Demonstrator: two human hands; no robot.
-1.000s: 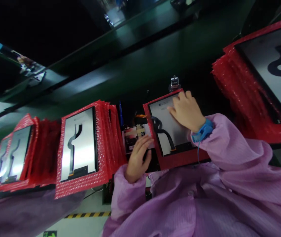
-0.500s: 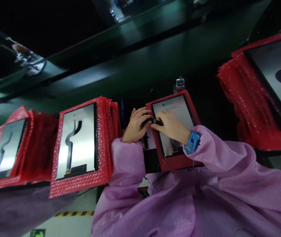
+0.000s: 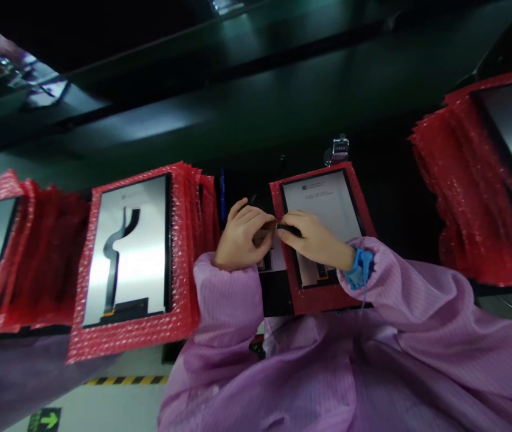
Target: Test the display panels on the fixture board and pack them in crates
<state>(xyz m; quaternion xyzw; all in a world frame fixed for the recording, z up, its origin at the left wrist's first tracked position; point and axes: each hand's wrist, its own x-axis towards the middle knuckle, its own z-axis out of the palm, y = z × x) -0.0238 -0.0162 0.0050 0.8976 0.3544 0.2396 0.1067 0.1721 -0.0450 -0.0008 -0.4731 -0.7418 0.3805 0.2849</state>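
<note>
In front of me a display panel (image 3: 328, 207) lies face down on a red sheet (image 3: 289, 273), its pale metal back upward. My right hand (image 3: 314, 237) rests over the panel's left half, thumb and fingers closed on a dark flex cable (image 3: 290, 230). At the panel's left edge, my left hand (image 3: 243, 237) pinches with thumb and forefinger. The fingertips of both hands nearly meet there, around a tiny orange-tinted bit too small to name. A blue wrist strap (image 3: 360, 268) circles my right wrist. My right hand hides much of the cable.
To my left stands a stack of red bubble bags (image 3: 192, 240) with another panel (image 3: 134, 258) on top; more bagged panels (image 3: 53, 258) lie farther left. On the right is another red bagged stack (image 3: 458, 198). Behind my panel sits a metal tally counter (image 3: 340, 147). A blue pen-like object (image 3: 222, 195) stands nearby.
The view has shifted slightly. The left hand has turned, its thumb and forefinger now forming a rounder pinch. Less dark cable shows between the hands, and the right hand sits a little lower.
</note>
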